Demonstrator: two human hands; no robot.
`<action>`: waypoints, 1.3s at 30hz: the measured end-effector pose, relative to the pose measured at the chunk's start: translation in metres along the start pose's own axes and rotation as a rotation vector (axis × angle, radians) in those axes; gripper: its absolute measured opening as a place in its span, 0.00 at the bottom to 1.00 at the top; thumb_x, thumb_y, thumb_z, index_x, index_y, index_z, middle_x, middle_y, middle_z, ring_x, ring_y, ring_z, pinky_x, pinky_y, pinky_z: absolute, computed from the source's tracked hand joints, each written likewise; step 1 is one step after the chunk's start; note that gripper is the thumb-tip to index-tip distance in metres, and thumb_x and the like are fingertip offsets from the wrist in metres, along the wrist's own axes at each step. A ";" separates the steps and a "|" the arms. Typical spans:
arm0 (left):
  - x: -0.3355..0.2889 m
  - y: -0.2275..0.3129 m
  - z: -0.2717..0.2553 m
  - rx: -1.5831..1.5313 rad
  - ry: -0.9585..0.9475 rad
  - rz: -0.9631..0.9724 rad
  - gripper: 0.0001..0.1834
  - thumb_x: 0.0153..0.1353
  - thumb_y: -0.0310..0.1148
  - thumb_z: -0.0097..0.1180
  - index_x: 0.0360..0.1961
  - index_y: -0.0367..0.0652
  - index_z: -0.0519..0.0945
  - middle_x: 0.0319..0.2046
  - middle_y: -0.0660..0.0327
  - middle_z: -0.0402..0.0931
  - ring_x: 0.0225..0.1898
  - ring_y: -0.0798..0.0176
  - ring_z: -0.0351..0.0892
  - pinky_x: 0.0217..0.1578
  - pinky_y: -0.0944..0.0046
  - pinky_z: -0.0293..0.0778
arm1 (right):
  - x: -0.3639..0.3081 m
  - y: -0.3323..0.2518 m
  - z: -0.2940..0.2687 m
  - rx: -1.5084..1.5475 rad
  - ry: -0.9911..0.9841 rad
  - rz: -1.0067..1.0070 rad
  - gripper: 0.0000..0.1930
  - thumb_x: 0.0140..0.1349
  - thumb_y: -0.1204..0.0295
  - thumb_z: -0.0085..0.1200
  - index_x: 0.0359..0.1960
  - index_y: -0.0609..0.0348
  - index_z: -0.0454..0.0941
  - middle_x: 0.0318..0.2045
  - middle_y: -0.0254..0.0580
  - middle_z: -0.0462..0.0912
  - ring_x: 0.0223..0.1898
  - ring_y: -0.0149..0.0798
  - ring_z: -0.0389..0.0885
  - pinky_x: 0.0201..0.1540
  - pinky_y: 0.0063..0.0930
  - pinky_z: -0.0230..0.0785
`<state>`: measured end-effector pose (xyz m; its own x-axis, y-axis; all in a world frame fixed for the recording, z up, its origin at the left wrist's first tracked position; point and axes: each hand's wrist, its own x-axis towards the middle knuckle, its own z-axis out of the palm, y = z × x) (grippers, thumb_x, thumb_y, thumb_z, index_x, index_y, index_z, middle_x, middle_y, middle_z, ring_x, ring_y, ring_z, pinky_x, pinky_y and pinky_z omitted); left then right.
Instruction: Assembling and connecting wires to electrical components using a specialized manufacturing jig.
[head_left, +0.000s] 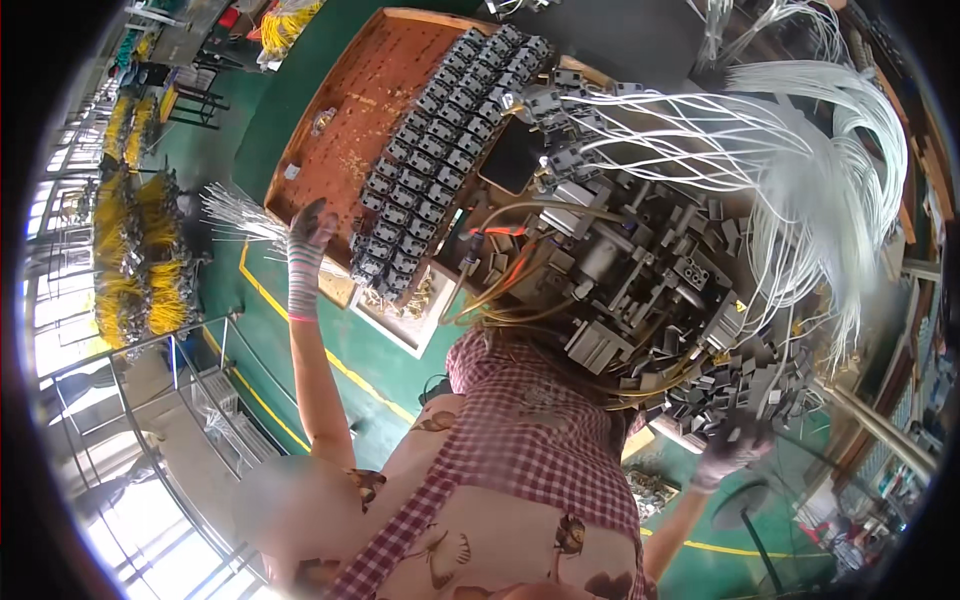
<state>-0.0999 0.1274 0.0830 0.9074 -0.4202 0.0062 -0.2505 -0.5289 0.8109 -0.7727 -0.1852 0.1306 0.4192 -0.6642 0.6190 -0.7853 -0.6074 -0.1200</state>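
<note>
At the near-left edge of a red-brown, wood-rimmed tabletop, we see the left hand in a pale striped glove with darkened fingertips; a fanned bundle of thin white wires lies just beside it. Whether this grip is closed on a wire we cannot tell, as the contact is too small to resolve. To the right of that hand, long slanting rows of dark grey, block-shaped parts with metallic faces stand closely packed on the tabletop. At the lower right we find the right hand, likewise gloved, against the near edge of a heap of small dark grey, rectangular metallic pieces (its fingers blur into the heap, so we cannot tell whether this grip holds one). Between the hands we note a grey metal machine with cylinders and brownish hoses, the heap lying just to its lower right. Above the machine, white cables run from blocks near the rows to a thick, drooping white bundle. Below the rows we see a shallow white-rimmed box of small brass-coloured pieces
</note>
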 end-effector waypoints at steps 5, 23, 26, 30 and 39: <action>0.013 -0.001 0.039 -0.001 -0.142 0.133 0.35 0.48 0.47 0.76 0.57 0.46 0.80 0.47 0.62 0.77 0.49 0.65 0.74 0.47 0.63 0.73 | 0.011 0.004 0.038 0.103 0.102 0.284 0.22 0.49 0.85 0.67 0.47 0.56 0.76 0.45 0.37 0.70 0.40 0.36 0.70 0.41 0.29 0.70; -0.093 0.214 0.110 -0.873 -0.516 -0.012 0.36 0.48 0.45 0.76 0.53 0.39 0.72 0.49 0.59 0.76 0.52 0.62 0.75 0.54 0.62 0.70 | 0.080 -0.116 0.003 0.783 -0.573 0.356 0.14 0.50 0.83 0.63 0.40 0.59 0.80 0.39 0.48 0.83 0.37 0.43 0.82 0.39 0.30 0.76; -0.125 0.242 0.153 -0.755 -0.884 -0.087 0.38 0.46 0.42 0.78 0.56 0.42 0.73 0.48 0.63 0.76 0.49 0.65 0.75 0.54 0.63 0.70 | 0.066 -0.121 0.000 0.511 -0.400 0.120 0.18 0.48 0.83 0.65 0.40 0.49 0.83 0.42 0.38 0.86 0.47 0.44 0.81 0.49 0.36 0.73; -0.151 0.256 0.197 -0.482 -1.246 -0.042 0.37 0.47 0.38 0.76 0.58 0.44 0.73 0.50 0.62 0.76 0.52 0.65 0.75 0.56 0.62 0.69 | 0.054 -0.113 0.000 0.354 -0.350 0.161 0.16 0.44 0.79 0.69 0.34 0.45 0.82 0.42 0.28 0.86 0.45 0.43 0.79 0.51 0.38 0.65; -0.176 0.252 0.225 -0.334 -1.374 0.385 0.43 0.47 0.42 0.75 0.64 0.42 0.70 0.61 0.59 0.71 0.63 0.60 0.69 0.62 0.59 0.65 | 0.048 -0.131 -0.003 1.528 -0.546 1.020 0.34 0.60 0.50 0.64 0.57 0.61 0.67 0.43 0.50 0.84 0.44 0.41 0.85 0.46 0.28 0.75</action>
<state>-0.3987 -0.0976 0.1542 -0.2723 -0.9510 -0.1465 -0.1359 -0.1127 0.9843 -0.6513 -0.1358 0.1786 0.4410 -0.8239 -0.3559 0.0925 0.4361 -0.8951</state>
